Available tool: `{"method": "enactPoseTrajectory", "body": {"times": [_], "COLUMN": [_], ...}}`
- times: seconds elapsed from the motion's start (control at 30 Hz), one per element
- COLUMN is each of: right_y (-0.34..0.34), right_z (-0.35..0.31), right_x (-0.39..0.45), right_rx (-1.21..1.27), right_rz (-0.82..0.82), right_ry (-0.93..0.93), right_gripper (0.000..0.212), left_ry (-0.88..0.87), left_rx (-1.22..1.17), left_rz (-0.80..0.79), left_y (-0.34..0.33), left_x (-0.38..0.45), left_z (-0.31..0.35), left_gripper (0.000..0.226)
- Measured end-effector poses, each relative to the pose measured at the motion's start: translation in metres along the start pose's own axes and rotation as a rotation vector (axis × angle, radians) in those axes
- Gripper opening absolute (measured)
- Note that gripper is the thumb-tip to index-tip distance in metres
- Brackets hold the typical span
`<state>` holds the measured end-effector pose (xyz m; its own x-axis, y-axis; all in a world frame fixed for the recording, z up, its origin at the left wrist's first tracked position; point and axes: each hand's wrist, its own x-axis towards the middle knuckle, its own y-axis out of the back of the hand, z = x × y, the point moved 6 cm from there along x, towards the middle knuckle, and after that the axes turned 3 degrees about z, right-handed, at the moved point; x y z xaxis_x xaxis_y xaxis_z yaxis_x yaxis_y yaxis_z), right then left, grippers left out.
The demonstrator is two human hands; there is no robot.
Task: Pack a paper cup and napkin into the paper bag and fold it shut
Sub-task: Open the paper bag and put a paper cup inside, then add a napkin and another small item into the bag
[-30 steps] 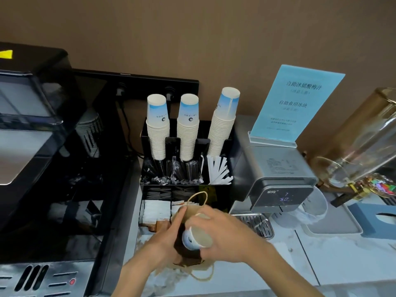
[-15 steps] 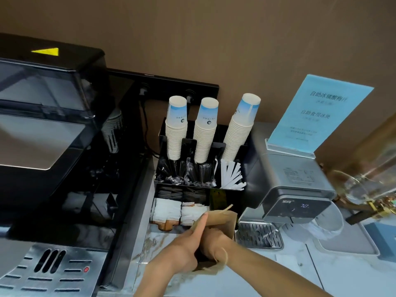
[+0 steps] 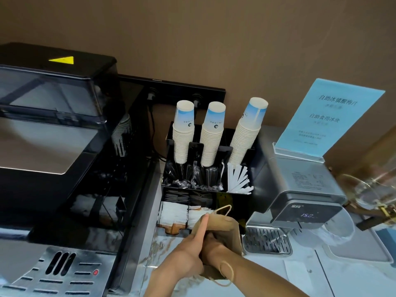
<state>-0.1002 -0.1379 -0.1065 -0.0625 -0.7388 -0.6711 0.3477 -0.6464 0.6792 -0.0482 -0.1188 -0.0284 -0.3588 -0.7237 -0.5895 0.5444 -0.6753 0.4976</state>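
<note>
A brown paper bag [image 3: 229, 229] with twine handles stands open on the counter in front of the black organiser [image 3: 233, 198]. My left hand [image 3: 188, 251] grips the bag's left edge, index finger stretched up along it. My right hand [image 3: 214, 246] reaches down into the bag's mouth; its fingers and the paper cup are hidden inside. White napkins [image 3: 174, 217] lie stacked in the organiser's bottom tray, just left of the bag. Three stacks of upturned paper cups [image 3: 183, 136] rise from the organiser behind.
A black coffee machine [image 3: 53, 146] fills the left side. To the right sits a grey ice machine [image 3: 300, 189] with a drip tray [image 3: 265, 241] and a blue sign [image 3: 327, 118] on top. Wrapped straws [image 3: 237, 181] stand in the organiser. Marble counter [image 3: 342, 275] extends right.
One second ago my right hand held the paper cup at the bag's mouth. Now the hand is deep inside the bag, the cup out of sight, and the view has shifted left.
</note>
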Motion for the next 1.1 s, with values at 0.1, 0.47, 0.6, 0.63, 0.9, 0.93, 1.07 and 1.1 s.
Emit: {"method": "enactPoseTrajectory", "body": {"times": [0.1, 0.47, 0.6, 0.63, 0.9, 0.93, 1.07, 1.1], "right_y": [0.0, 0.052, 0.044, 0.032, -0.159, -0.173, -0.199, -0.203], "right_z": [0.011, 0.068, 0.156, 0.185, 0.34, 0.345, 0.336, 0.332], "right_x": [0.003, -0.039, -0.085, -0.09, 0.011, 0.02, 0.033, 0.034], "right_rx": [0.184, 0.336, 1.199, 1.438, 1.294, 1.263, 0.989, 0.941], "right_rz": [0.07, 0.052, 0.05, 0.024, 0.147, 0.133, 0.039, 0.059], "right_ry": [0.039, 0.428, 0.658, 0.654, -0.421, -0.501, -0.6, -0.624], "right_gripper": [0.065, 0.028, 0.022, 0.021, 0.015, 0.027, 0.058, 0.062], "left_ry": [0.004, 0.037, 0.052, 0.046, 0.033, 0.041, 0.056, 0.051], "left_rx": [-0.012, 0.039, 0.016, 0.004, -0.022, -0.035, -0.063, -0.055], "left_rz": [-0.002, -0.005, 0.034, 0.037, 0.044, 0.047, 0.066, 0.068], "left_y": [0.002, 0.004, 0.005, 0.004, -0.001, -0.002, -0.004, -0.005], "left_x": [0.002, 0.008, 0.007, 0.008, 0.011, 0.011, 0.01, 0.01], "left_z": [-0.001, -0.002, -0.003, -0.003, -0.001, -0.001, -0.007, -0.008], "left_gripper": [0.122, 0.12, 0.125, 0.125, 0.124, 0.123, 0.122, 0.122]}}
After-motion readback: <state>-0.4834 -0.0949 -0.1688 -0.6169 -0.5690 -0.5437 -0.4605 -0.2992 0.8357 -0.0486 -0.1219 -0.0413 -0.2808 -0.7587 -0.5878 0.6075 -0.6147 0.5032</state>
